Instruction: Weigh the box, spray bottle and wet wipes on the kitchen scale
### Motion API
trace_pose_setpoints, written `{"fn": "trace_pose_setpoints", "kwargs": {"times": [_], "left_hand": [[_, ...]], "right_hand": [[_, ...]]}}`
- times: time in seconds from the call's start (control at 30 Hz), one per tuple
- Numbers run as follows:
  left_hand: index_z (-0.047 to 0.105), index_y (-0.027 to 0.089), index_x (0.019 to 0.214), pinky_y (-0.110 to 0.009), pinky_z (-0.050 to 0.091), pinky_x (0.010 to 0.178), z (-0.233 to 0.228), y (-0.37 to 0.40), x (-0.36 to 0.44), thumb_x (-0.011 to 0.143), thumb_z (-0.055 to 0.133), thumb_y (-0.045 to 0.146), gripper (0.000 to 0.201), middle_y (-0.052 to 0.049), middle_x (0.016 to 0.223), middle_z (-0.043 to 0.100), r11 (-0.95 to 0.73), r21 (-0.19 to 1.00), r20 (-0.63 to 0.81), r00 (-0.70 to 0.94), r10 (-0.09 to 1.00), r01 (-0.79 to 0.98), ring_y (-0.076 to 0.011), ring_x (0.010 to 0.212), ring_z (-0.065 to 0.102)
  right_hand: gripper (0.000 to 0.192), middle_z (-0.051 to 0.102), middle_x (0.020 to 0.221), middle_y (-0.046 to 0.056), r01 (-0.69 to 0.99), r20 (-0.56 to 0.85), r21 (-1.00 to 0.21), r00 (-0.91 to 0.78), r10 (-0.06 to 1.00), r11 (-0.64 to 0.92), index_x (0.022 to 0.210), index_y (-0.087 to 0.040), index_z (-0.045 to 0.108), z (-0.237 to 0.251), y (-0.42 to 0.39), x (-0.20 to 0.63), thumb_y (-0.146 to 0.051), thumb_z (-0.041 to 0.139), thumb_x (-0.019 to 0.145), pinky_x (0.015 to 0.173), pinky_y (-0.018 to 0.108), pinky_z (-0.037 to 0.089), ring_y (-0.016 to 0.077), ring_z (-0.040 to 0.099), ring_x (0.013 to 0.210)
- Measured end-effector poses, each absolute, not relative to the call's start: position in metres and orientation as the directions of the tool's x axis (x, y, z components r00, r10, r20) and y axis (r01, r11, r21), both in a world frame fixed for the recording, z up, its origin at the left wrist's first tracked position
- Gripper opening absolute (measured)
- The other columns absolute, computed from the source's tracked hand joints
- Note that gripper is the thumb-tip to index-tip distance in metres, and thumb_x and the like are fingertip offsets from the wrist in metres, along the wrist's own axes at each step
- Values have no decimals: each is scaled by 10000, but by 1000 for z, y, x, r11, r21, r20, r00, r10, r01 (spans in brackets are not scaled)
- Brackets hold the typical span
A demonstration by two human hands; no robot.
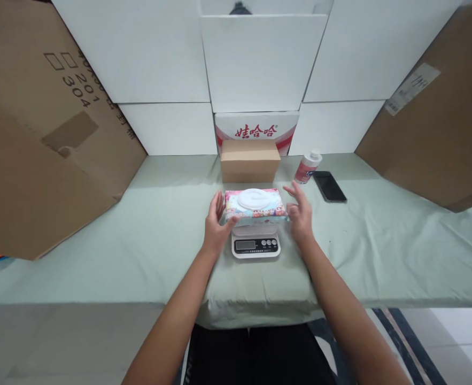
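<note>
A colourful pack of wet wipes (276, 200) with a white oval lid lies flat on a white kitchen scale (236, 253), covering most of its platform. The scale's dark display and round buttons show in front of the pack. My left hand (216, 223) holds the pack's left end, fingers along the side and thumb at the near corner. On the right, my right hand (301, 215) is beside the pack, its fingers apart and slightly blurred, with nothing in it. Whether a right fingertip touches the pack's edge is hard to see.
Behind the pack sits a brown cardboard box (249, 170), before a white-and-red carton (255, 125). To the right are a white-and-pink bottle (307, 167) and a black phone (330, 187). Large cardboard sheets (31, 160) flank the green cloth-covered table (159, 235).
</note>
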State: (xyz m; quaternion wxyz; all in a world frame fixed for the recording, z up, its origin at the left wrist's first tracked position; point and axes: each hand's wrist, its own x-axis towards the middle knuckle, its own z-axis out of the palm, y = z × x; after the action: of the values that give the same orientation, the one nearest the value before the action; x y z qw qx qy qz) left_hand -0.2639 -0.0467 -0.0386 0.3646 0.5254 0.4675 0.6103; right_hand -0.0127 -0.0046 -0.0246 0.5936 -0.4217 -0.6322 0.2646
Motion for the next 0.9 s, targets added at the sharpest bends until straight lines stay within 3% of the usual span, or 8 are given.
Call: {"fn": "trace_pose_setpoints", "kwargs": {"times": [0.07,0.13,0.2,0.27,0.37,0.43,0.57,0.9], "left_hand": [[370,243,1625,-431,318,1348,-43,-39,-271,742,776,782,1111,-173,1752,314,-345,939,339,-157,928,-12,-329,1640,301],[342,243,1637,-452,297,1356,-45,-33,-278,706,781,811,1175,-185,1747,322,-380,924,375,-103,921,-36,-337,1639,304],[302,230,1655,-472,299,1353,-45,-28,-283,654,801,830,1269,-207,1725,357,-390,920,389,-36,921,-29,-355,1627,329],[269,220,1670,-483,307,1347,-45,-26,-286,614,832,825,1341,-219,1710,380,-385,923,384,20,923,4,-369,1614,352],[247,234,1683,-491,303,1347,-46,-26,-288,614,894,738,1347,-200,1727,354,-370,926,365,66,929,81,-372,1623,331],[236,253,1689,-504,300,1346,-48,-25,-287,627,923,670,1332,-180,1749,314,-355,927,348,75,935,122,-371,1636,300],[200,256,1699,-518,320,1334,-51,-24,-284,626,943,621,1355,-175,1754,296,-334,932,327,71,942,139,-378,1625,321],[181,236,1700,-506,410,1283,-46,-22,-284,585,943,671,1419,-208,1709,364,-298,945,292,62,954,134,-401,1584,389]], "right_hand": [[708,705,1355,140,158,537,-843,240,809,514,1471,-280,583,-24,-1,-5,-752,476,954,451,265,343,58,388,463],[637,736,1263,132,111,506,-859,336,795,500,1376,-258,626,-23,2,1,-717,452,970,441,255,234,42,269,435],[618,759,1197,125,107,494,-867,306,814,486,1319,-240,644,-23,5,4,-711,453,967,461,264,256,61,299,448],[629,775,1172,119,179,533,-845,199,822,504,1307,-237,655,-24,6,3,-726,459,964,554,305,402,129,481,562],[691,769,1235,116,321,587,-765,-8,810,558,1357,-248,659,-27,5,0,-775,490,942,839,422,518,280,646,1003],[751,722,1352,117,349,564,-747,-117,817,566,1440,-265,618,-29,5,-1,-796,539,915,936,460,512,330,615,1208],[903,559,1562,143,319,478,-782,-245,843,536,1583,-272,485,-32,5,-2,-772,674,855,1051,492,496,375,534,1412],[1165,488,1596,162,329,345,-832,-321,882,446,1647,-259,378,-26,6,-3,-727,857,694,1118,548,491,425,491,1443]]}}
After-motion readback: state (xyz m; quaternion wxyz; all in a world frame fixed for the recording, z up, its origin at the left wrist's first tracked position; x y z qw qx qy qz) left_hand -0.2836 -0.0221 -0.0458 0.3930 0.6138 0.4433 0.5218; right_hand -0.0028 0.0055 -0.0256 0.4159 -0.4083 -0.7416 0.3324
